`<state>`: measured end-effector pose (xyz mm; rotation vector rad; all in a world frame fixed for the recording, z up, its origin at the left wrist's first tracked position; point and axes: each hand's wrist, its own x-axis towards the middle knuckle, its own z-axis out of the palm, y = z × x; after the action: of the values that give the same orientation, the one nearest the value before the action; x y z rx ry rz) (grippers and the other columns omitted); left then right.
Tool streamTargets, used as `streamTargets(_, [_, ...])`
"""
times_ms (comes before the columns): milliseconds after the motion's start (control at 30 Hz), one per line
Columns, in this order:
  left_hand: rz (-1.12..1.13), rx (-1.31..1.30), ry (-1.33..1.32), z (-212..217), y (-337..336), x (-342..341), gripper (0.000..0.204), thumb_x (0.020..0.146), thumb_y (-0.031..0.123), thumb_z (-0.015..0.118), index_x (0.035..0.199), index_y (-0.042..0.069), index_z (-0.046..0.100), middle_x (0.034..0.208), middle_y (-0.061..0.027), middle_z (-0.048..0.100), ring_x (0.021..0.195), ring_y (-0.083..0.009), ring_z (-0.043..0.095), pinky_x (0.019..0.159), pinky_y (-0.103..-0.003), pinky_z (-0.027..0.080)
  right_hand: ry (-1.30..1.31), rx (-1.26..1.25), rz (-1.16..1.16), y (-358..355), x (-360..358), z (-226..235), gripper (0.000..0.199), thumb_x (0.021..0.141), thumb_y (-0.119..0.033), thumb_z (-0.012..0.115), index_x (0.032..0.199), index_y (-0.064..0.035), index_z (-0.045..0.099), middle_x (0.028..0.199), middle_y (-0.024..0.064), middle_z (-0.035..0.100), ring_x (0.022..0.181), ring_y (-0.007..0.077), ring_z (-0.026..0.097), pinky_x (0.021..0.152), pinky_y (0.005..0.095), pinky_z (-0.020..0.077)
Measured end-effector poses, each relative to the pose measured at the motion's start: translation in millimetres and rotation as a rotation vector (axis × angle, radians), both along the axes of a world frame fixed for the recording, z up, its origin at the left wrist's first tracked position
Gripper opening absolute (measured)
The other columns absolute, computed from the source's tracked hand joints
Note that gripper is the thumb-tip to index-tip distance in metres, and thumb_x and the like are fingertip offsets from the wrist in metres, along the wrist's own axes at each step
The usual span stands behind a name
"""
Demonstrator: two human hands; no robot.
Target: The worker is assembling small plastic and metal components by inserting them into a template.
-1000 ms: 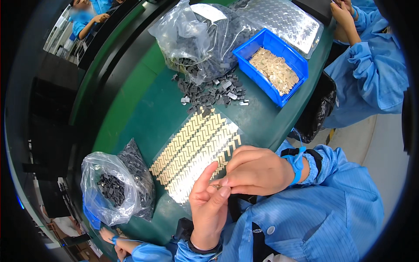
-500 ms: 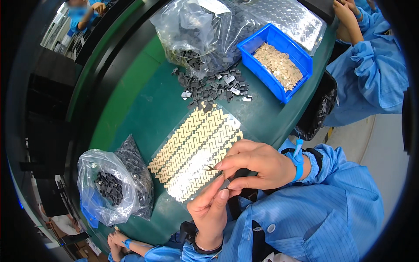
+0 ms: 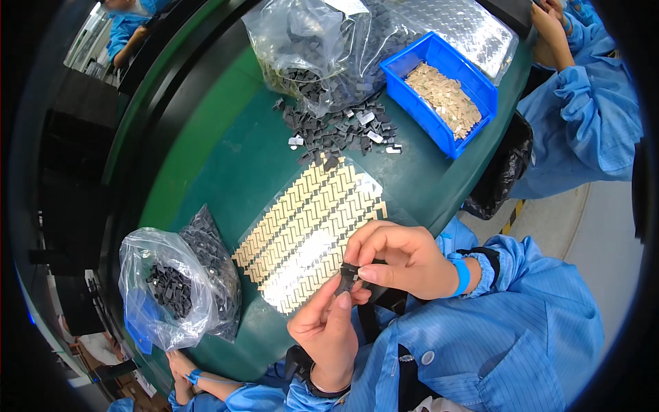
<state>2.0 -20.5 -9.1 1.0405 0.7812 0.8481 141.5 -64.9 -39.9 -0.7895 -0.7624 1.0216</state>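
Holding a black piece (image 3: 349, 276), long axis slanting steeply down-left.

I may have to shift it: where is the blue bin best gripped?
Probably by the near-end rim of the blue bin, coming from the wearer's side: bare green table lies before it, while a clear bag and a shiny packet crowd its far end. Keep it level: it is open-topped, holding loose tan pieces.
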Motion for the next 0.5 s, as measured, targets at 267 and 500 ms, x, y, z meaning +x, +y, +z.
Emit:
streamTargets(267, [0.034, 0.036, 0.058, -5, 1, -1, 0.024, 0.083, -0.001, 0.055, 0.106, -0.007, 0.058, 0.086, -0.0177, 0.064, 0.071, -0.021, 0.063, 0.066, -0.029, 0.053, 0.299, -0.015, 0.021, 1, -13, 2, 0.005, 0.082, 0.003, 0.057, 0.087, 0.0034, 0.056, 0.105, 0.012, 0.049, 0.086, 0.0131, 0.054, 0.074, 0.0261, 0.0479])
streamTargets(500, [0.042, 0.034, 0.046, -5, 0, 1, 0.025, 0.081, -0.005, 0.058, 0.106, -0.007, 0.058, 0.088, -0.0183, 0.064, 0.073, -0.021, 0.063, 0.069, -0.03, 0.054, 0.269, -0.044, 0.022, 2, -14, 2, 0.004, 0.082, 0.007, 0.055, 0.085, 0.0041, 0.055, 0.105, 0.0136, 0.049, 0.079, 0.0137, 0.057, 0.068, 0.0247, 0.0518])
